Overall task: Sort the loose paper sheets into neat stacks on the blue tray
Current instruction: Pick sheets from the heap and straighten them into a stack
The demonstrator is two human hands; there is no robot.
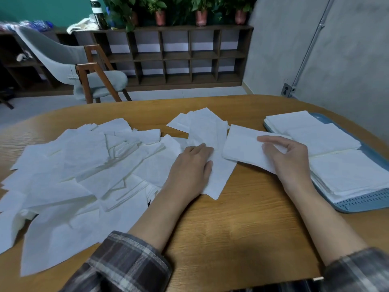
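A wide heap of loose white paper sheets (84, 169) covers the left half of the wooden table (231, 228). My left hand (189, 169) lies flat, fingers straight, on a long sheet (221, 175) at the heap's right edge. My right hand (288, 157) holds a folded white sheet (242, 148) just left of the blue tray (368, 204), thumb on top and fingers curled round its edge. Three neat white stacks sit on the tray: a far stack (294, 121), a middle stack (324, 138) and a near stack (353, 171).
A smaller pile of sheets (202, 123) lies at the table's middle far side. Beyond the table stand a grey chair (69, 60) and a dark cubby shelf (179, 55) with potted plants. A grey wall runs along the right, close behind the tray.
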